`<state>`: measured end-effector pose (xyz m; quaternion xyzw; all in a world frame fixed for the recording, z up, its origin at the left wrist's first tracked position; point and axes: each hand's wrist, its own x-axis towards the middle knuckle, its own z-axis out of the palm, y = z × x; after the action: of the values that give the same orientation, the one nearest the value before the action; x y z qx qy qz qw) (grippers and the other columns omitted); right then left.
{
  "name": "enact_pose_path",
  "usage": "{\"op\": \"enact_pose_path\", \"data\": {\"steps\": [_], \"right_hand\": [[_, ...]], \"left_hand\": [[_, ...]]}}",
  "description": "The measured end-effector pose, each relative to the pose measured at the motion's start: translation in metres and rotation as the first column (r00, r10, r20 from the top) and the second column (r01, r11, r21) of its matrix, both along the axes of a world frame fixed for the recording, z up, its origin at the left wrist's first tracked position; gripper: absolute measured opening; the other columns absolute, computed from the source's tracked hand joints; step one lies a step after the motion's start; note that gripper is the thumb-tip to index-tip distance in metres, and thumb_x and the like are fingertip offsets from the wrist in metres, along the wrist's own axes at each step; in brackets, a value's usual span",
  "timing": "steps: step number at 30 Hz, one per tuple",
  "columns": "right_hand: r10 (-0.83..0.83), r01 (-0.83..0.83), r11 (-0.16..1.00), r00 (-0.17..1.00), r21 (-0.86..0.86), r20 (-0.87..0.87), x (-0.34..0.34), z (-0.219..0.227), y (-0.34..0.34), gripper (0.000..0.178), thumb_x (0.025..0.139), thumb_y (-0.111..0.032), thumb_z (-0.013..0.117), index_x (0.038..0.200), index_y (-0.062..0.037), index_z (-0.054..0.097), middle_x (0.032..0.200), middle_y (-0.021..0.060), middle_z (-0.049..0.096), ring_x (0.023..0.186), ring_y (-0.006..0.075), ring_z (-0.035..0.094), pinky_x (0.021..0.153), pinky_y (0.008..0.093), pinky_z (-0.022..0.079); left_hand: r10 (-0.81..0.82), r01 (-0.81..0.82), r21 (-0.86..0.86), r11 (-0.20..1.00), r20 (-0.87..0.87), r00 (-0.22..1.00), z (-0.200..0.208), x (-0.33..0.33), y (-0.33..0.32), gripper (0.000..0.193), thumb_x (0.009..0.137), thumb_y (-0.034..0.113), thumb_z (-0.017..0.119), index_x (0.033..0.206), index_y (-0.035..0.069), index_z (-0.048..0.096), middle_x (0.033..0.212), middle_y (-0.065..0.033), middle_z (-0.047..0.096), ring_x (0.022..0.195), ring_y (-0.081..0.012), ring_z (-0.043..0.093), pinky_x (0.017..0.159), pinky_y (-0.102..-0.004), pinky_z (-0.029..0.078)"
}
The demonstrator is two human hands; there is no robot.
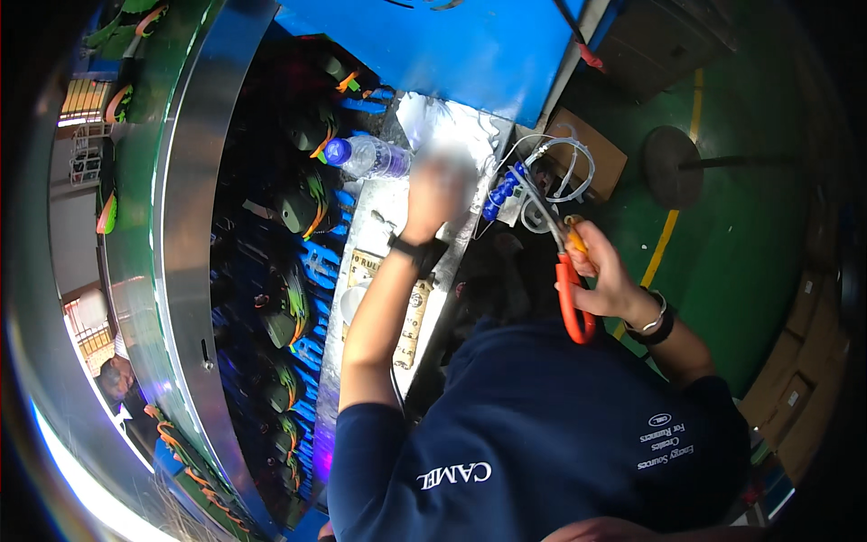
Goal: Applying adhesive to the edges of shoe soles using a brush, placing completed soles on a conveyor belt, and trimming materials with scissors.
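My right hand (603, 278) is closed around a pair of scissors (569, 285) with red-orange handles. Their slim metal blades point away from me, up and to the left, next to blue jointed tubing (504, 191) and a loop of clear hose (578, 172). My left hand (438, 191) is over the metal-topped bench (366, 230), smeared so that its fingers do not show. Just left of it lies a clear plastic bottle (375, 156) with a purple-blue cap. Crumpled white sheeting (442, 122) is beyond that hand.
Rows of dark shoes (307, 208) with green and orange trim and blue parts stand left of the bench, beside a curved metal panel (185, 226). Printed tan strips (413, 330) lie near my left forearm. Right are a cardboard box (587, 149) and green floor (722, 235). Another person (117, 379) is far left.
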<state>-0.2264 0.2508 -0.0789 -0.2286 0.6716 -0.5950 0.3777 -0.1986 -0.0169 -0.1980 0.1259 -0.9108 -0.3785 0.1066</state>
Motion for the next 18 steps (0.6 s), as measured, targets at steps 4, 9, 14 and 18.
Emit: {"op": "enact_pose_path", "data": {"steps": [4, 9, 14, 18], "right_hand": [[-0.225, 0.233, 0.972, 0.958, -0.024, 0.181, 0.012, -0.001, 0.023, 0.046, 0.061, -0.006, 0.059, 0.101, 0.0015, 0.037, 0.072, -0.0021, 0.032, 0.055, 0.0014, 0.027, 0.05, 0.0137, 0.027], [-0.323, 0.334, 0.943, 0.897, 0.015, 0.301, 0.019, -0.012, 0.056, 0.037, 0.067, -0.002, 0.059, 0.098, -0.0003, 0.039, 0.076, -0.0014, 0.034, 0.061, 0.0023, 0.036, 0.053, 0.0147, 0.033], [-0.38, 0.422, 0.906, 0.777, 0.035, 0.502, 0.022, -0.028, 0.074, 0.032, 0.068, -0.002, 0.056, 0.097, -0.0023, 0.042, 0.076, -0.0007, 0.037, 0.062, 0.0033, 0.036, 0.054, 0.0156, 0.033], [-0.289, 0.423, 0.887, 0.821, -0.186, 0.492, 0.04, -0.031, 0.068, 0.031, 0.068, -0.002, 0.052, 0.097, -0.003, 0.043, 0.076, 0.0012, 0.04, 0.064, 0.0069, 0.038, 0.057, 0.0194, 0.035]], "left_hand": [[-0.272, 0.304, -0.087, 0.949, 0.264, 0.925, -0.018, -0.048, 0.007, 0.059, 0.068, 0.009, 0.06, 0.122, 0.019, 0.037, 0.114, -0.0182, 0.039, 0.096, -0.0337, 0.048, 0.08, -0.037, 0.042], [-0.319, 0.358, -0.11, 0.927, 0.267, 0.909, -0.029, -0.062, -0.001, 0.029, 0.065, 0.011, 0.06, 0.093, 0.007, 0.055, 0.093, -0.0178, 0.051, 0.082, -0.0338, 0.054, 0.074, -0.0372, 0.044], [-0.159, 0.141, 0.176, 0.974, 0.095, 0.983, -0.04, -0.046, -0.015, 0.013, 0.068, 0.003, 0.058, 0.079, 0.0, 0.053, 0.07, -0.0151, 0.059, 0.069, -0.0271, 0.059, 0.064, -0.032, 0.046], [0.0, -0.004, 0.719, 0.695, 0.007, 1.0, -0.015, -0.024, -0.022, 0.009, 0.075, -0.002, 0.051, 0.079, 0.002, 0.045, 0.063, -0.0028, 0.053, 0.058, -0.0086, 0.051, 0.053, -0.0221, 0.043]]}}
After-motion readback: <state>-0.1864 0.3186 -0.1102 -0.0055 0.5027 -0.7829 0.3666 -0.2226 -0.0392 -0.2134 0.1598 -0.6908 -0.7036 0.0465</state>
